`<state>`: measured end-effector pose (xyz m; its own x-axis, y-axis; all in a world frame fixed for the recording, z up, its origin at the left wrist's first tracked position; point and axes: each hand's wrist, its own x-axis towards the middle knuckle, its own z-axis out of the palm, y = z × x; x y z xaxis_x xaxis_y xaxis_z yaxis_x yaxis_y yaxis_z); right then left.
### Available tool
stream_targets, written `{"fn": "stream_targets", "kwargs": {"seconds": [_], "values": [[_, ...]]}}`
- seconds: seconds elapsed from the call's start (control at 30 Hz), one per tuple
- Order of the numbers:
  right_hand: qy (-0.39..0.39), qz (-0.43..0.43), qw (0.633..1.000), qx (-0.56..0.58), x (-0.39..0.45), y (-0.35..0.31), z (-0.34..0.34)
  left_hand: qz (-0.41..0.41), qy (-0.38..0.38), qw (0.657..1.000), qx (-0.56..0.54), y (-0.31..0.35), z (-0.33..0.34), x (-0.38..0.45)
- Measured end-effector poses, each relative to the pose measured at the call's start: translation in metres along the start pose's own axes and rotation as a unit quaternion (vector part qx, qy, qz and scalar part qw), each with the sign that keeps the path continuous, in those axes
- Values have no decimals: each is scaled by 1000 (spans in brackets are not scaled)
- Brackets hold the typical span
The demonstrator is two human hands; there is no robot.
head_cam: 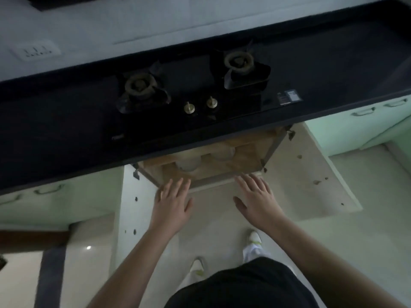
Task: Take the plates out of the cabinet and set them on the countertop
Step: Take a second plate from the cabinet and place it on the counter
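Both arms are extended forward and downward toward the cabinet [209, 165] below the stove [191, 90]. The left hand [172, 202] is held palm down with fingers straight and slightly spread, the fingertips reaching the front edge of the pulled-out cabinet tray. The right hand [258, 196] is held likewise, fingers straight and spread, thumb out to the side, fingertips at the same front edge. Nothing is gripped by either hand.

Two pale rounded shapes, taken to be plates [189, 165], are seen inside the tray, just below the front edge of the countertop [66, 130]; one sits below the left burner, the other [223, 155] below the knobs. Their outlines are blurred and partly hidden by the brown lining, so their tilt and facing cannot be told. The tray's long axis is seen to run parallel to the countertop edge.

On the stove, two burners and two knobs [200, 105] are counted. Two cabinet doors are seen swung open, one to either side of the tray. Two shoes [253, 238] are seen on the floor below the hands.
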<state>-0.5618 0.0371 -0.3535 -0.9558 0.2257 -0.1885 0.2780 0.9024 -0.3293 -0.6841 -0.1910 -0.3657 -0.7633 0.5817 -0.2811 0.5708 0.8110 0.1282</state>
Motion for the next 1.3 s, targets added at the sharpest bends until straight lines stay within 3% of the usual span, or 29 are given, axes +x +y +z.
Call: {"fn": "stream_targets", "kwargs": {"seconds": [0.23,0.83,1.0,1.3], "values": [[-28,-126,990,-55,47,34,-18,-100,30,994,-19,45,-5,-6],[-54,-117,991,-36,24,-12,35,-137,35,989,-51,-7,24,-75],[-100,-112,988,-23,60,-4,46,-148,11,987,-52,-8,33,-35],[-73,-151,983,-81,167,25,103,-163,40,984,-54,-21,91,86]]}}
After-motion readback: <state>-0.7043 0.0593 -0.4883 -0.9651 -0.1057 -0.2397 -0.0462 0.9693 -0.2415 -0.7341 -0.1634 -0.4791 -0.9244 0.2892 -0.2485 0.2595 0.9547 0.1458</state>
